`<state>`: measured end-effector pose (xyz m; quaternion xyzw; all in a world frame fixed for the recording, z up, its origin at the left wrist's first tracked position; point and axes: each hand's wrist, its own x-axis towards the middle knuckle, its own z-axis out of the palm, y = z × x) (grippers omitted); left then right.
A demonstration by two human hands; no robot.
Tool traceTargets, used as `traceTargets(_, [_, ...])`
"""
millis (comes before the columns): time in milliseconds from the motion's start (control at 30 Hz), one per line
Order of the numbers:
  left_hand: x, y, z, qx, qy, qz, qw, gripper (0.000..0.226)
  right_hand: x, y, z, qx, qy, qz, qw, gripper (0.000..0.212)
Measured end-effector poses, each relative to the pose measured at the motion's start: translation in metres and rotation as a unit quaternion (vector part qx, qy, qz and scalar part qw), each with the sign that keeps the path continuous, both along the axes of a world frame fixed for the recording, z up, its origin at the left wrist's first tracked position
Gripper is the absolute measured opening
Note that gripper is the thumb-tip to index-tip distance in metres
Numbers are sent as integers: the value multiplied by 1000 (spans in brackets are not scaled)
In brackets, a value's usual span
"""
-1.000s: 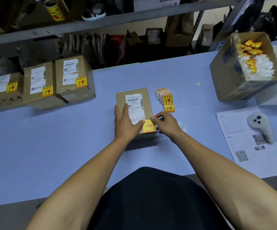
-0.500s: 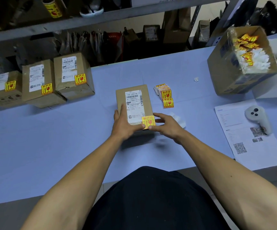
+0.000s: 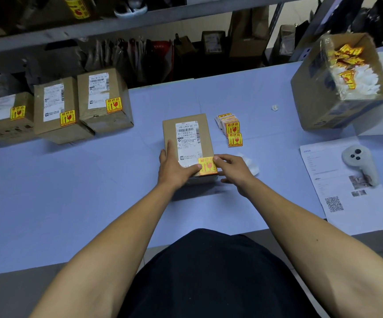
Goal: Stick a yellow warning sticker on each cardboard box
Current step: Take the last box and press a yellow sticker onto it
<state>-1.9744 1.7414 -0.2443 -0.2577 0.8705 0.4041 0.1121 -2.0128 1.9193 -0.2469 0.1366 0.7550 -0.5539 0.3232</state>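
A small cardboard box with a white shipping label lies in the middle of the blue table. A yellow warning sticker sits on its near right corner. My left hand lies over the box's near left part, thumb touching the sticker's left edge. My right hand holds the box's near right corner, thumb on the sticker's right edge and fingers down the side. A stack of yellow stickers lies just right of the box. Three stickered boxes stand in a row at the far left.
An open carton with peeled backings and sticker scraps stands far right. A printed sheet with a white controller lies at the right edge. Crumpled white backing paper lies by my right hand. Shelving crosses the back.
My right hand has laid the sticker down flat on the box's near right corner and moved to its right edge. My left hand stays on the box.
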Motion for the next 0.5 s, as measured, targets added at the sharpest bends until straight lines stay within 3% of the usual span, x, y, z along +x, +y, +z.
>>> traceTargets(333, [5,-2,6,41,4,32,999,119,2,5,1,17,8,55,998,50])
traceTargets(500, [2,-6,13,50,11,20,999,97,-3,1,2,52,16,63,997,59])
